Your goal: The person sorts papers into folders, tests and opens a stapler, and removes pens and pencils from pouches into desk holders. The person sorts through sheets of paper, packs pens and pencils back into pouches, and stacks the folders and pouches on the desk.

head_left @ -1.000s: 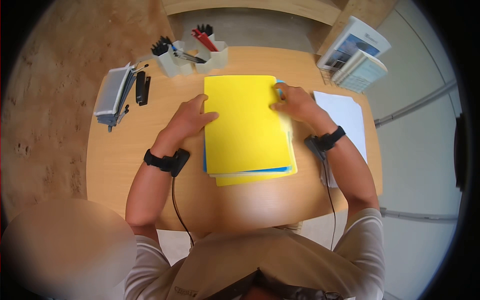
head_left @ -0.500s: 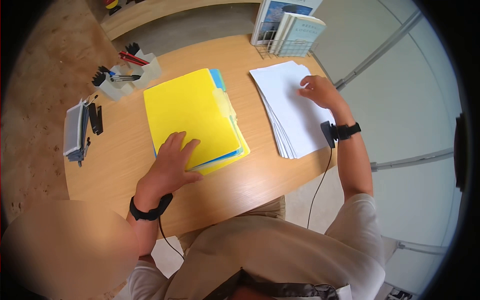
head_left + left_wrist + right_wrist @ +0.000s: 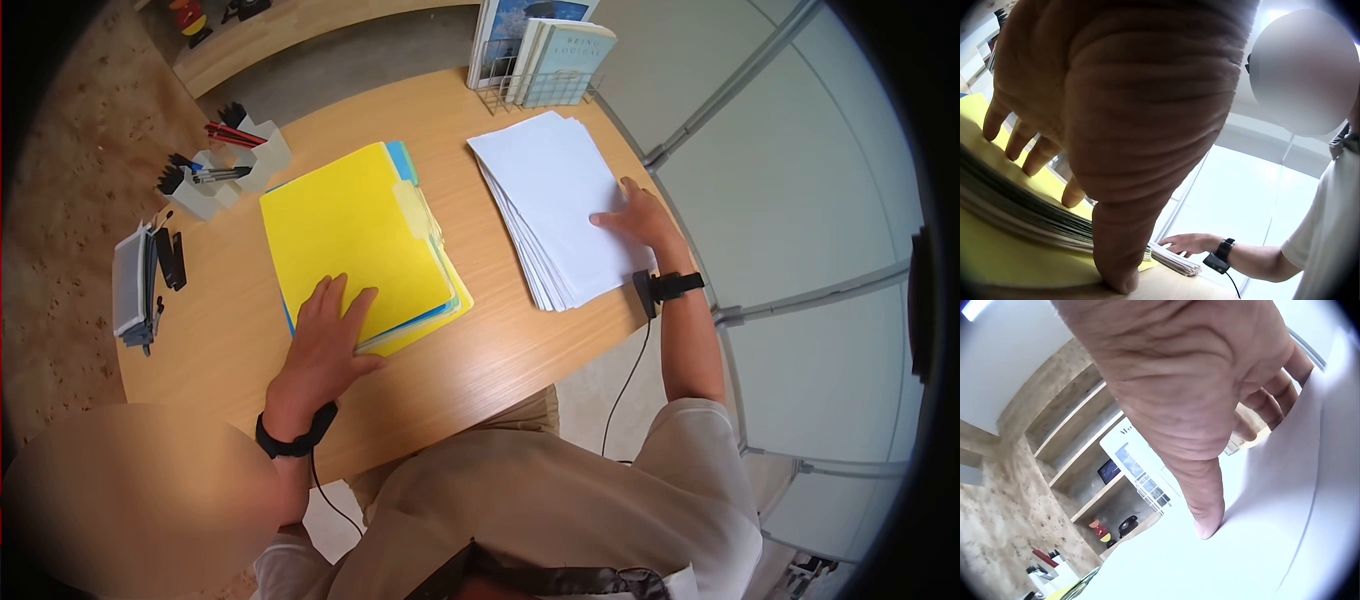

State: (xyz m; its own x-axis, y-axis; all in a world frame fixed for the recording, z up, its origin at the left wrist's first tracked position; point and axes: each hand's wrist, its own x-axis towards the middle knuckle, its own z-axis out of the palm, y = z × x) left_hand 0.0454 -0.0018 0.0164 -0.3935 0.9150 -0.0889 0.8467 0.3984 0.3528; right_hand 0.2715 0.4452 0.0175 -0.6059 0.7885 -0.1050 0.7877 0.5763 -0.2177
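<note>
A yellow folder (image 3: 340, 235) tops a stack of folders, with blue and pale ones showing at its edges. My left hand (image 3: 325, 345) rests at the stack's near left corner, fingers spread on the yellow cover. In the left wrist view the left thumb (image 3: 1117, 262) reaches down past the stack's edge to the tabletop. To the right lies a pile of white paper (image 3: 550, 200), its sheets slightly fanned. My right hand (image 3: 645, 222) is at the pile's right edge. Its thumb (image 3: 1210, 515) touches the top sheet and its fingers are loosely bent near the paper's edge.
White hexagonal pen holders (image 3: 215, 180) stand at the back left. A black stapler (image 3: 172, 260) and a mesh-topped pouch (image 3: 132, 285) lie at the left edge. Books (image 3: 570, 65) stand in a wire rack at the back right. Pale panels (image 3: 770, 190) border the table's right side.
My right hand has left the folder stack and come down on the white paper. My left hand has shifted to the stack's near left corner. The head view has turned right.
</note>
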